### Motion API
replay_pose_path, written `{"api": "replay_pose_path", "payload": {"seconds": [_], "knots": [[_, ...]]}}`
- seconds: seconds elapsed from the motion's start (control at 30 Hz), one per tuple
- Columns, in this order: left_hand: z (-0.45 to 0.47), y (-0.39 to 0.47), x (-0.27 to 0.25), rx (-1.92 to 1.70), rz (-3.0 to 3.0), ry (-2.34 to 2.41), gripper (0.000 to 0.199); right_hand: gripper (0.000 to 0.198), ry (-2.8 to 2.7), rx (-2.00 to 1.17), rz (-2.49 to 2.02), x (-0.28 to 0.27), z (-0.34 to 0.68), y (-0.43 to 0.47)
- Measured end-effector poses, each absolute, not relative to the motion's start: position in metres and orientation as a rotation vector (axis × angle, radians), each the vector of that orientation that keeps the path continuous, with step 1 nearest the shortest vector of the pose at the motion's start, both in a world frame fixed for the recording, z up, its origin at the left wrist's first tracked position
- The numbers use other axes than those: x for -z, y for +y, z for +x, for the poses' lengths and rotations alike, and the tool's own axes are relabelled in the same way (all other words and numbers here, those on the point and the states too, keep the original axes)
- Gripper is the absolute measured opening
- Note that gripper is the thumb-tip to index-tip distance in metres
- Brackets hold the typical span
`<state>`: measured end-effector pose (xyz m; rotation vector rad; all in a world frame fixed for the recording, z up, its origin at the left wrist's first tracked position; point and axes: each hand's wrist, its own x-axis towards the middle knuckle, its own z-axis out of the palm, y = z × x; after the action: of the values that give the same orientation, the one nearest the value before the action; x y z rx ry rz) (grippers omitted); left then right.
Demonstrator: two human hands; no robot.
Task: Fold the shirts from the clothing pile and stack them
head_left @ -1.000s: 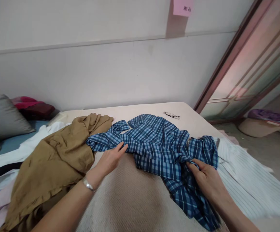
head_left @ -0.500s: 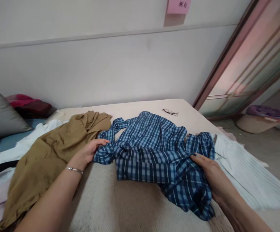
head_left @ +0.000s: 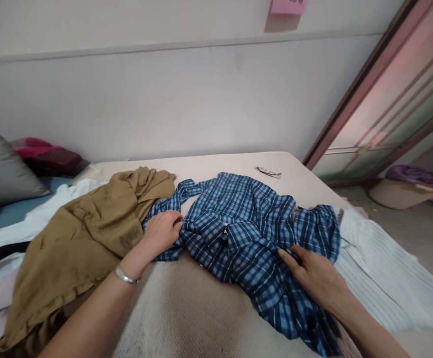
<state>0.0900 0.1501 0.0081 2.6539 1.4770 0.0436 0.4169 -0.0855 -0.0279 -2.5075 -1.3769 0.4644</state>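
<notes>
A blue plaid shirt (head_left: 239, 204) lies spread and rumpled on the pale bed-like surface, its collar (head_left: 227, 231) turned toward me. My left hand (head_left: 162, 231) has its fingers curled over the shirt at the left shoulder, beside the sleeve, closed on the cloth. At the right, my right hand (head_left: 313, 271) pinches the shirt between thumb and fingers, below the right sleeve. One shirt end hangs down toward the front right. The fingertips of both hands are partly hidden in the fabric.
An olive-brown garment (head_left: 89, 228) lies to the left, over white clothes. A white striped garment (head_left: 384, 268) is at the right. Eyeglasses (head_left: 269, 172) rest near the back wall. A grey cushion (head_left: 7, 171) sits far left; a bin (head_left: 399, 193) stands on the floor.
The shirt's folded front flap has been laid back, and the collar now shows. My left hand has moved right and curled in; my right hand has shifted slightly left and down.
</notes>
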Motion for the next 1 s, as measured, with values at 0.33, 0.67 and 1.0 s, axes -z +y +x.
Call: {"api": "replay_pose_path", "payload": {"seconds": [0.33, 0.67, 1.0], "knots": [[0.126, 0.148, 0.01, 0.199, 2.643, 1.592, 0.027, 0.022, -1.455, -0.544, -2.489, 0.008, 0.411, -0.091], [0.06, 0.07, -0.041, -0.343, 2.3, 1.396, 0.002, 0.016, -1.368, -0.81, -2.028, -0.023, 0.413, -0.137], [-0.04, -0.047, -0.138, -0.745, 2.338, 1.385, 0.015, 0.014, -1.451, -0.665, -1.729, -0.085, 0.351, -0.224]]}}
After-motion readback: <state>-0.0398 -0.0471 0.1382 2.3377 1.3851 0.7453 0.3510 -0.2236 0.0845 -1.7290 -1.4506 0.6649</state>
